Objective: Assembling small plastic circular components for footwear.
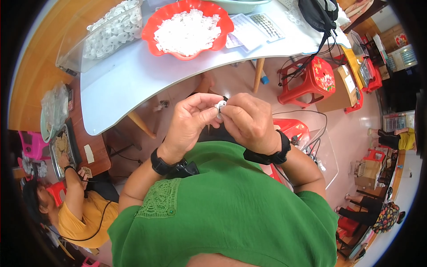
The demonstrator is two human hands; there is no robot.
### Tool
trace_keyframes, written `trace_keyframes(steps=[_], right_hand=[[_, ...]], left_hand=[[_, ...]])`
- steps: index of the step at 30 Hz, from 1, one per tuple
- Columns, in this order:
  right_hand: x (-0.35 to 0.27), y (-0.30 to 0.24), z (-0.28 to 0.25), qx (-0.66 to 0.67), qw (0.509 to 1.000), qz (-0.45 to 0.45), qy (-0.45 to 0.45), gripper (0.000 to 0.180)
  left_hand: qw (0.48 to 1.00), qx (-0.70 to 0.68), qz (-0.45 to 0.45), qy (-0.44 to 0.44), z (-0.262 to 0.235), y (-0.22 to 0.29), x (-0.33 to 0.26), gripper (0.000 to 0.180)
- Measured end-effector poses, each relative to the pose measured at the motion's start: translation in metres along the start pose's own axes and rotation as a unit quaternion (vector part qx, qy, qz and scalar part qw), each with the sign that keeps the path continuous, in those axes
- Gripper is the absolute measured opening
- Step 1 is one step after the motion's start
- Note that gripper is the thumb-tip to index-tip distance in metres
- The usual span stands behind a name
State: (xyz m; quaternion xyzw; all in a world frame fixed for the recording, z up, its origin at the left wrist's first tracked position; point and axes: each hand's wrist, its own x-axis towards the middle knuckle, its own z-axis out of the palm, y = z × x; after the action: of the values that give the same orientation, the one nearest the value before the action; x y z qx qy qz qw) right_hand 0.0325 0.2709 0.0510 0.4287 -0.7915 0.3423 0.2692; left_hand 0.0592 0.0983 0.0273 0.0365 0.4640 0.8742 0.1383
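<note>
In front of my chest, my left hand (190, 121) and my right hand (250, 119) meet, their fingertips pinched on a small white round plastic piece (220, 104). A dark spot shows on it; my fingers cover much of the rest. Beyond my hands, on the white table (120, 89), a red scalloped bowl (226, 26) holds a heap of small clear-white plastic pieces (189, 33). Left of the bowl, a clear plastic bin (73, 55) is filled with white round plastic parts (111, 40).
Right of the bowl lie flat trays of small parts (267, 26) and a black bag (318, 18) with hanging straps. Red stools (311, 75) and loose cables stand off to the right. At the left, a person in yellow (84, 218) reaches into a metal tray (62, 147).
</note>
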Motion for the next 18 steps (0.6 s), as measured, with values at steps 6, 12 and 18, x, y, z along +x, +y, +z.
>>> trace_keyframes(steps=[6, 12, 18], right_hand=[[-0.0003, -0.002, 0.0019, -0.04, 0.997, -0.07, 0.002, 0.019], [-0.0016, -0.0046, 0.0001, -0.048, 0.995, -0.088, 0.005, 0.026], [0.0071, -0.0016, -0.0016, 0.007, 0.997, -0.076, -0.027, 0.023]], left_hand=[[0.995, 0.071, 0.059, -0.028, -0.0015, 0.0009, -0.0029, 0.017], [0.99, 0.105, 0.093, -0.031, 0.0033, 0.0039, -0.007, 0.018], [0.993, 0.093, 0.064, -0.018, 0.0017, 0.0054, -0.0084, 0.017]])
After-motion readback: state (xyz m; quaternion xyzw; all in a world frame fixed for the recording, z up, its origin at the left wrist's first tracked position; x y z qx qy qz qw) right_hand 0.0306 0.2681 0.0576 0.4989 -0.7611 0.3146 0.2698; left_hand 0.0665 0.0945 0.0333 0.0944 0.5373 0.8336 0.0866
